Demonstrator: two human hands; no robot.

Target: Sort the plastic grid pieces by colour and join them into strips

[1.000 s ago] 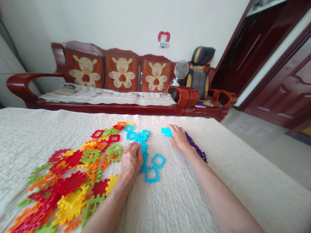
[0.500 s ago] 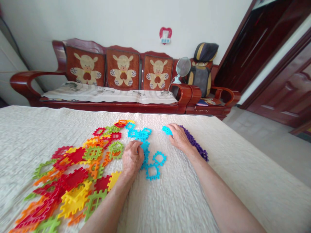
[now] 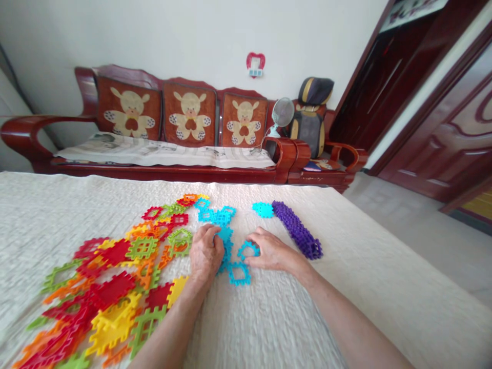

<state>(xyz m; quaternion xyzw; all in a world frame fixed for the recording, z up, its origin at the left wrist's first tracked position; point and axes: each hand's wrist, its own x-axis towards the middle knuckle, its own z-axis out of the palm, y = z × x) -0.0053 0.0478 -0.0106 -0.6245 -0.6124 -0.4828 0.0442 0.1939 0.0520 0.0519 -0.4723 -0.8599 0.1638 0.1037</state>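
Note:
My left hand point(image 3: 206, 251) is curled over a blue plastic tile point(image 3: 225, 234) in the blue cluster point(image 3: 215, 215), fingers pinching it. My right hand point(image 3: 269, 251) rests on the bedspread with its fingertips closed on an open-frame blue tile point(image 3: 246, 248). Another blue frame tile point(image 3: 239, 273) lies just below, between both hands. A single blue tile point(image 3: 263, 209) sits farther back, next to a long stack of purple tiles point(image 3: 296, 228).
A heap of red, yellow, green and orange tiles point(image 3: 111, 279) covers the left of the white quilted bedspread point(image 3: 346, 287). A wooden sofa point(image 3: 180, 138) with bear cushions stands behind, a small fan point(image 3: 282, 114) on its arm. Doors are at right.
My right hand left the single blue tile beside the purple stack and came back and left onto an open-frame blue tile. My left hand stayed on its blue tile.

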